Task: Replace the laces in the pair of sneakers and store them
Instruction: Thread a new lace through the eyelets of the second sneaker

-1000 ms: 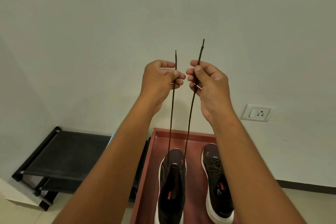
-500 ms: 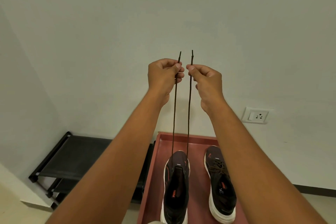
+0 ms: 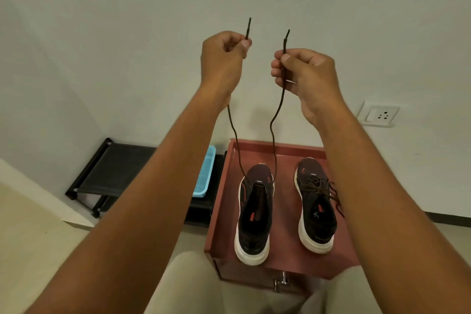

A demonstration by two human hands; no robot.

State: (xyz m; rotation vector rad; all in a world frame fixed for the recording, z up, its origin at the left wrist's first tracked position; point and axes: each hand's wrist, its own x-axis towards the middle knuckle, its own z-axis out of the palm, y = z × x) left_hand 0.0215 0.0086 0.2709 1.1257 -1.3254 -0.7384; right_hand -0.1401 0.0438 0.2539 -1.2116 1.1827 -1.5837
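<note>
Two dark sneakers with white soles stand on a reddish-brown cabinet top (image 3: 285, 158). The left sneaker (image 3: 254, 214) has a dark brown lace (image 3: 273, 132) threaded only through its front eyelets, and both ends rise slack into my raised hands. My left hand (image 3: 224, 58) pinches one lace end, whose tip sticks up above the fingers. My right hand (image 3: 303, 71) pinches the other end, slightly lower. The right sneaker (image 3: 316, 206) is fully laced with loose ends lying over its outer side.
A black low rack (image 3: 112, 168) stands left of the cabinet against the wall, with a light blue basket (image 3: 205, 173) on it. A wall socket (image 3: 378, 114) sits at the right. My knees in beige trousers (image 3: 193, 285) are below the cabinet's front.
My hands have moved apart and the lace, taut before, now hangs slack and wavy. The view has tilted down, showing more of the cabinet and sneakers.
</note>
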